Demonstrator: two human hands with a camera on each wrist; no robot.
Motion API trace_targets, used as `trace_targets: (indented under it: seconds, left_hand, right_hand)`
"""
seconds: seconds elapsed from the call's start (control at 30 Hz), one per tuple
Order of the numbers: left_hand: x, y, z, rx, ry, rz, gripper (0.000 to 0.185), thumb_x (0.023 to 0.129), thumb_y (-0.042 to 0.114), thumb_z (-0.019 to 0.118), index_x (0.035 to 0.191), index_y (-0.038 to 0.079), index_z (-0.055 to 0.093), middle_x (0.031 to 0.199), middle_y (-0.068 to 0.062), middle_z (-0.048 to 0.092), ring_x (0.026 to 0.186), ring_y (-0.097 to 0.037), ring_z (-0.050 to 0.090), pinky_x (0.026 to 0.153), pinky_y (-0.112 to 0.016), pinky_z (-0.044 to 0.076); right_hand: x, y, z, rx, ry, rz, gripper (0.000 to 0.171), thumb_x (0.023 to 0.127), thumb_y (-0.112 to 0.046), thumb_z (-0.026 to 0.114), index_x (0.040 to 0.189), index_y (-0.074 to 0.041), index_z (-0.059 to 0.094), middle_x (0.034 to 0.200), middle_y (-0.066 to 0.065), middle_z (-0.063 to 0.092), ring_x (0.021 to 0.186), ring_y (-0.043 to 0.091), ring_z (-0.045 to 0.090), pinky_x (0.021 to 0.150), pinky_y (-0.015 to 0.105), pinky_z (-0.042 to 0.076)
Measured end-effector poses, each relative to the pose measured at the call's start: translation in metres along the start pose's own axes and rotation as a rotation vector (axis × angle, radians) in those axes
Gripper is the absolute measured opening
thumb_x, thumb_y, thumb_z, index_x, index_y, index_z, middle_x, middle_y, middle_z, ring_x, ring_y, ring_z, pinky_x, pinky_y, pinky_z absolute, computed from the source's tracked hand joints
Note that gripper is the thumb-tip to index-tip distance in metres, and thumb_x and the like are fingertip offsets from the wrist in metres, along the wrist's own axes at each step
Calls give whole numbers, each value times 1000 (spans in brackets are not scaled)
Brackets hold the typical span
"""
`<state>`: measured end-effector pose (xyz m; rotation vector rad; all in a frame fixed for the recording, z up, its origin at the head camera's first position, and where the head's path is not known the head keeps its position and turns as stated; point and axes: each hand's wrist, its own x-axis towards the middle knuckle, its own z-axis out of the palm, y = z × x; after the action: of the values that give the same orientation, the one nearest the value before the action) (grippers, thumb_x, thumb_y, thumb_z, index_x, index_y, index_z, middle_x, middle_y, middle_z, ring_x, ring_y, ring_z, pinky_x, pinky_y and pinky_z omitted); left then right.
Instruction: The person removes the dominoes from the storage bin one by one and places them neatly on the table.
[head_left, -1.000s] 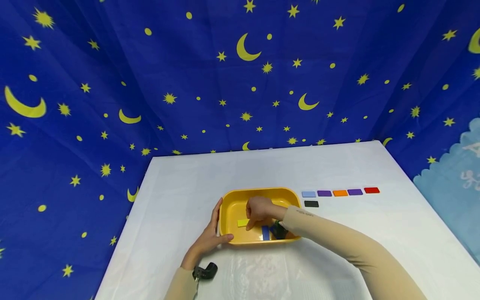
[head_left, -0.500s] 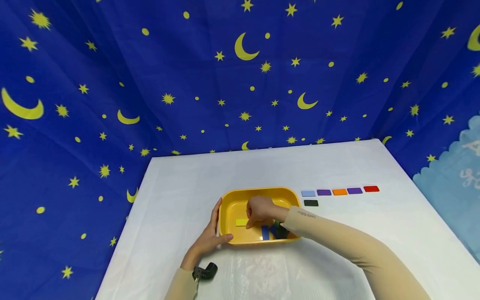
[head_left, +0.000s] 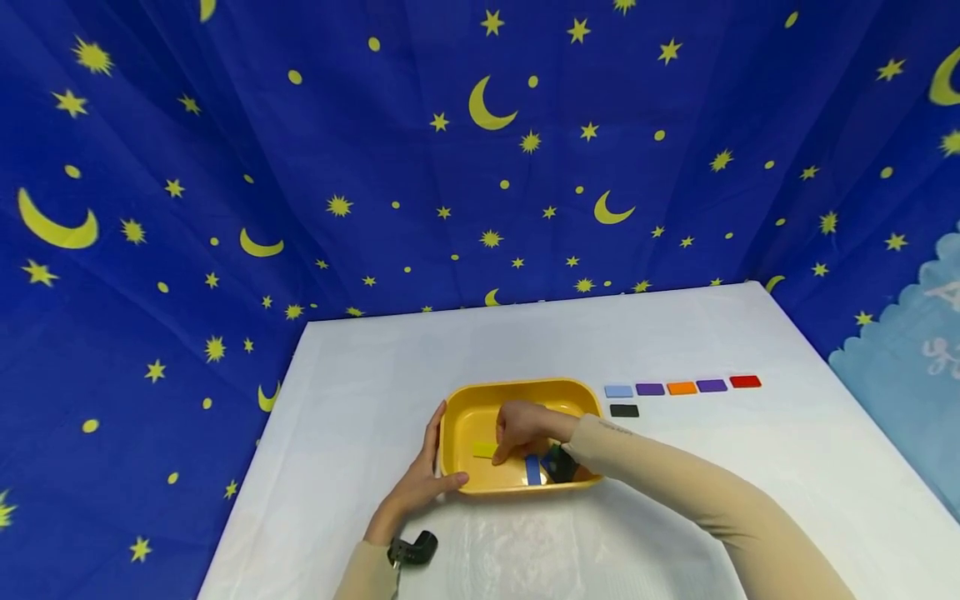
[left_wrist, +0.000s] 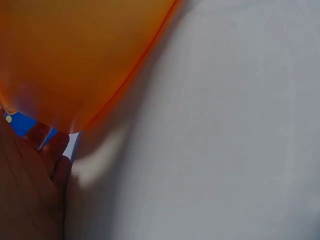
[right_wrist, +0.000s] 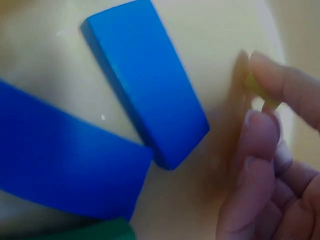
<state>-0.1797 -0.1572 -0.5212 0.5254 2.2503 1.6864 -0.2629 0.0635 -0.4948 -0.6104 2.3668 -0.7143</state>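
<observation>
A yellow plastic tub [head_left: 525, 489] stands on the white table. My left hand [head_left: 420, 479] holds its near left corner, thumb on the front rim and fingers along the outer left wall. In the left wrist view the fingers [left_wrist: 55, 145] lie against the tub's outside [left_wrist: 75, 65]. Inside the tub, my right hand [head_left: 517, 432] pinches a flat yellow block [head_left: 483, 450] between thumb and index finger. The right wrist view shows only a sliver of the yellow block [right_wrist: 256, 89] between them. Close by on the tub floor lie two blue blocks, one lighter [right_wrist: 145, 80], one darker [right_wrist: 70, 155].
A green piece [right_wrist: 90, 231] edges into the right wrist view. Right of the tub, a row of flat blocks runs light blue [head_left: 618, 391], purple [head_left: 650, 389], orange [head_left: 682, 388], purple [head_left: 712, 386], red [head_left: 746, 382]. A black block [head_left: 624, 411] lies below it. A starry blue curtain [head_left: 420, 167] hangs behind.
The head view has tipped slightly, shifting the scene down a little. Both hands keep nearly the same places, the right at the yellow block and the left at the tub.
</observation>
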Motion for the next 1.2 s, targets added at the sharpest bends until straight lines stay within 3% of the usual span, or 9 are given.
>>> trace_targets:
  seconds: [0.2, 0.4, 0.6, 0.93, 1.1, 1.2]
  left_hand:
    - [0, -1, 2, -10, 4, 17, 108, 81, 22, 73, 153, 16, -7, 157, -13, -6, 141, -31, 4, 108, -58, 9]
    - [1, -3, 2, -19, -3, 25, 108, 81, 23, 73, 153, 16, -7, 157, -13, -6, 141, -31, 3, 109, -58, 9]
    - [0, -1, 1, -42, -6, 32, 108, 81, 20, 74, 153, 15, -6, 157, -15, -3, 141, -32, 7, 109, -58, 10]
    - [3, 1, -1, -44, 0, 24, 108, 80, 20, 74, 153, 17, -5, 157, -13, -1, 141, -31, 10, 108, -58, 12]
    - [2, 1, -1, -57, 0, 16, 108, 80, 19, 75, 153, 19, -5, 157, -14, -2, 141, -31, 9, 108, -58, 11]
    - [1, 0, -2, -55, 3, 18, 108, 80, 18, 75, 153, 18, -5, 157, -14, -1, 140, -32, 10, 108, -59, 11]
  right_hand:
    - [-2, 6, -4, 109, -36, -67, 21, 74, -20, 82, 68, -10, 64, 58, -3, 56, 45, 10, 45, 45, 22, 38]
    - [-11, 14, -19, 218, 14, -111, 19, 78, -24, 78, 73, -9, 68, 58, -3, 55, 46, 10, 43, 44, 22, 37]
    - [-34, 31, -45, 371, 109, -99, 27, 85, -27, 72, 83, -1, 66, 62, 10, 54, 45, 15, 43, 45, 29, 39]
    - [-77, 84, -93, 448, 398, 50, 35, 88, -35, 68, 96, -1, 63, 68, 9, 55, 54, 19, 50, 53, 33, 49]
    - [-101, 125, -109, 504, 420, 132, 45, 89, -38, 65, 104, 4, 58, 74, 12, 54, 58, 18, 51, 55, 33, 51]
    - [-111, 149, -112, 522, 386, 203, 49, 90, -38, 64, 106, 7, 57, 74, 10, 52, 58, 16, 51, 55, 30, 50]
